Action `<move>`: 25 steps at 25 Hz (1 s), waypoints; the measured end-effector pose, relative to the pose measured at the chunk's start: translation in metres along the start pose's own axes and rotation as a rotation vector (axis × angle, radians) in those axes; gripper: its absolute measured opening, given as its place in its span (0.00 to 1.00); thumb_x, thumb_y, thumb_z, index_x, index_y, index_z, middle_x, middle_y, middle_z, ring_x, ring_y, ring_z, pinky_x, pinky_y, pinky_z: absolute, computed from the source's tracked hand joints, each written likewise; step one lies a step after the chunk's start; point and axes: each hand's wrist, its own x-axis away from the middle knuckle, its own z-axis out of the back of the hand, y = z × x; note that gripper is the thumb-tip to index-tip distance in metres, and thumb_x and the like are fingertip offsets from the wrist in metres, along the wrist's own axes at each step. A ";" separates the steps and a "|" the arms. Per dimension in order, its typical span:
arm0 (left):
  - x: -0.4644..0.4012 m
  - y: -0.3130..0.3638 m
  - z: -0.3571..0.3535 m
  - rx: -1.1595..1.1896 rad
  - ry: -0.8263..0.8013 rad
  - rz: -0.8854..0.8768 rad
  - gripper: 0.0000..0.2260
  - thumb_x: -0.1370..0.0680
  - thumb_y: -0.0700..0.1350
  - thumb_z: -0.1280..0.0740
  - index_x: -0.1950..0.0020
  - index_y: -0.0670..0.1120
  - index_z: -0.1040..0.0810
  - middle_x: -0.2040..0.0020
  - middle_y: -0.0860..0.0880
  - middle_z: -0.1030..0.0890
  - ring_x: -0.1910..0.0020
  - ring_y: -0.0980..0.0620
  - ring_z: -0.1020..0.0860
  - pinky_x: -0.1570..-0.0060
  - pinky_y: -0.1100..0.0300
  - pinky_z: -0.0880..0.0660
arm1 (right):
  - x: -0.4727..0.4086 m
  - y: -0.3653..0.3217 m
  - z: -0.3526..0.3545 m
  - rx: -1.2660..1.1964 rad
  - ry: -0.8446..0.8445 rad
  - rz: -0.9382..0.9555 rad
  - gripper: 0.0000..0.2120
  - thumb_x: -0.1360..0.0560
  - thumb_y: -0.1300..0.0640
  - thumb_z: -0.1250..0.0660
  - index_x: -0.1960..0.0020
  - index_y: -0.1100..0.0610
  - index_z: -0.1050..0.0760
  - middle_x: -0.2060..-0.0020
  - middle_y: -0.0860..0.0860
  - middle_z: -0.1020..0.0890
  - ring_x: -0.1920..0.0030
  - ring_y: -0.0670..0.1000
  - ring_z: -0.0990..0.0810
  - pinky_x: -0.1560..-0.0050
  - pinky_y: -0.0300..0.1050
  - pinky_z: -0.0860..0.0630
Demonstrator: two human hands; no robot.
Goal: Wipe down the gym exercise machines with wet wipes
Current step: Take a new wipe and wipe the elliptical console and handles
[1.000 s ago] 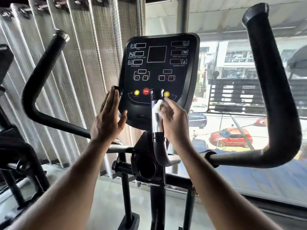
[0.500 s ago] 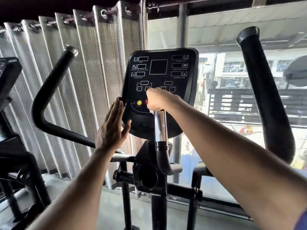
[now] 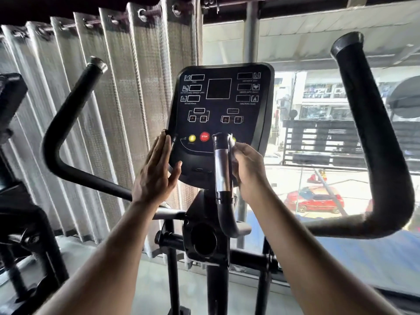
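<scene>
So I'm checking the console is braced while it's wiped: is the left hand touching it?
Touching. The head view shows the left hand flat against the console's left edge, thumb on its lower front, with no gap.

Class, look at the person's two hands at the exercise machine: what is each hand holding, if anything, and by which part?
The right hand grips a crumpled white wet wipe, bunched in its fingers. The left hand holds nothing, resting flat against the black console.

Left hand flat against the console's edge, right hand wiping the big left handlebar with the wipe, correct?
Not quite. In the head view the right hand holds the wipe at the short centre grip before the console, not the left handlebar. The left hand does lie flat on the console's edge.
</scene>
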 end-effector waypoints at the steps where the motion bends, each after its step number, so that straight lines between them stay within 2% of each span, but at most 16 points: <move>1: 0.000 0.000 0.001 0.000 -0.003 0.005 0.31 0.15 0.53 0.41 0.16 0.41 0.43 0.16 0.45 0.43 0.17 0.48 0.43 0.21 0.60 0.41 | 0.007 0.009 0.004 0.078 0.029 0.073 0.08 0.19 0.59 0.35 0.50 0.53 0.17 0.66 0.46 0.18 0.65 0.47 0.21 0.61 0.46 0.22; 3: 0.000 0.001 0.002 0.005 -0.012 0.008 0.31 0.15 0.54 0.41 0.16 0.41 0.44 0.16 0.45 0.44 0.17 0.48 0.43 0.21 0.61 0.43 | 0.027 0.023 0.014 0.288 0.072 0.285 0.06 0.19 0.57 0.34 0.51 0.51 0.18 0.61 0.44 0.15 0.60 0.45 0.18 0.55 0.46 0.19; 6: -0.001 0.002 0.003 -0.002 -0.014 0.013 0.31 0.15 0.54 0.42 0.16 0.42 0.45 0.15 0.46 0.45 0.17 0.49 0.43 0.22 0.63 0.43 | 0.079 0.049 0.036 0.519 0.023 0.547 0.05 0.18 0.62 0.34 0.46 0.55 0.21 0.53 0.42 0.15 0.53 0.41 0.17 0.54 0.37 0.22; 9: 0.001 0.004 0.005 -0.011 -0.013 0.017 0.31 0.15 0.54 0.42 0.16 0.42 0.45 0.15 0.48 0.45 0.17 0.50 0.43 0.23 0.62 0.41 | 0.109 0.059 0.062 0.606 -0.077 0.561 0.10 0.19 0.65 0.34 0.46 0.50 0.22 0.54 0.39 0.15 0.53 0.39 0.16 0.54 0.34 0.22; 11: 0.001 0.005 0.005 -0.023 -0.012 0.024 0.31 0.15 0.53 0.42 0.16 0.42 0.44 0.15 0.48 0.45 0.17 0.50 0.43 0.24 0.63 0.41 | 0.097 0.043 0.067 0.619 -0.092 0.599 0.08 0.20 0.64 0.33 0.46 0.52 0.20 0.52 0.41 0.15 0.54 0.38 0.17 0.54 0.32 0.23; 13: 0.001 0.004 0.004 -0.024 0.005 0.016 0.30 0.15 0.52 0.41 0.16 0.41 0.43 0.16 0.46 0.44 0.17 0.49 0.42 0.23 0.65 0.43 | 0.074 0.020 0.055 0.617 -0.048 0.722 0.07 0.19 0.64 0.34 0.44 0.57 0.20 0.48 0.45 0.15 0.48 0.40 0.17 0.48 0.37 0.20; 15: 0.001 0.001 0.003 -0.014 0.021 -0.016 0.29 0.15 0.49 0.41 0.16 0.40 0.43 0.16 0.43 0.42 0.17 0.47 0.41 0.21 0.64 0.45 | 0.053 0.005 0.035 0.659 -0.086 0.856 0.08 0.19 0.65 0.35 0.42 0.61 0.19 0.43 0.51 0.16 0.41 0.46 0.18 0.40 0.45 0.20; 18: 0.000 -0.001 0.001 -0.004 0.041 -0.046 0.27 0.14 0.45 0.42 0.17 0.39 0.43 0.16 0.42 0.42 0.17 0.46 0.41 0.20 0.57 0.40 | 0.043 0.016 0.019 0.909 -0.322 1.027 0.11 0.22 0.70 0.32 0.40 0.64 0.18 0.39 0.58 0.17 0.31 0.54 0.23 0.24 0.53 0.33; 20: 0.000 -0.001 0.001 -0.003 0.042 -0.044 0.27 0.14 0.44 0.41 0.17 0.39 0.42 0.16 0.42 0.41 0.17 0.47 0.41 0.21 0.59 0.41 | 0.057 0.036 0.028 1.069 -0.446 1.098 0.12 0.24 0.71 0.30 0.41 0.64 0.18 0.42 0.57 0.15 0.32 0.54 0.23 0.22 0.59 0.38; 22: 0.000 0.000 0.002 0.004 0.036 -0.043 0.27 0.14 0.45 0.41 0.17 0.39 0.42 0.16 0.42 0.41 0.17 0.46 0.41 0.21 0.60 0.41 | 0.075 0.049 0.044 1.094 -0.541 1.123 0.11 0.23 0.69 0.30 0.43 0.62 0.17 0.46 0.55 0.14 0.35 0.52 0.21 0.21 0.58 0.38; 24: -0.001 0.000 0.003 0.000 0.024 -0.020 0.28 0.15 0.46 0.41 0.16 0.40 0.43 0.16 0.43 0.42 0.17 0.47 0.41 0.21 0.63 0.43 | 0.087 0.045 0.055 0.980 -0.568 1.066 0.11 0.22 0.69 0.32 0.43 0.62 0.17 0.47 0.54 0.15 0.39 0.51 0.19 0.24 0.54 0.33; 25: 0.000 0.000 0.003 -0.003 0.021 -0.014 0.28 0.15 0.47 0.42 0.16 0.40 0.43 0.16 0.43 0.42 0.17 0.47 0.41 0.22 0.64 0.43 | 0.087 0.038 0.056 0.899 -0.545 1.006 0.11 0.21 0.69 0.34 0.42 0.62 0.17 0.48 0.54 0.15 0.42 0.50 0.18 0.29 0.52 0.27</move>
